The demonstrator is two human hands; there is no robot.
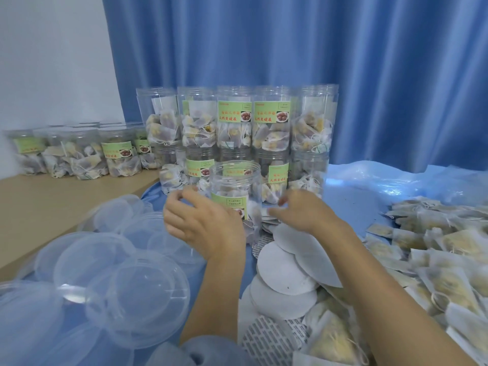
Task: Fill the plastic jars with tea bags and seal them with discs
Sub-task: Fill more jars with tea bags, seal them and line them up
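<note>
At mid-frame a clear, round plastic jar with a green label stands open-topped, a few tea bags inside. The left hand curls loosely against its left side; whether it grips is unclear. The right hand pinches one flat white paper disc just right of the jar.

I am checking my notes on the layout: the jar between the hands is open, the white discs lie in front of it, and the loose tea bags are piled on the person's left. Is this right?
One detail is wrong. The head view shows the loose tea bags piled on the person's right; clear lids are on the left. The jar is open and the discs lie in front of it.
</note>
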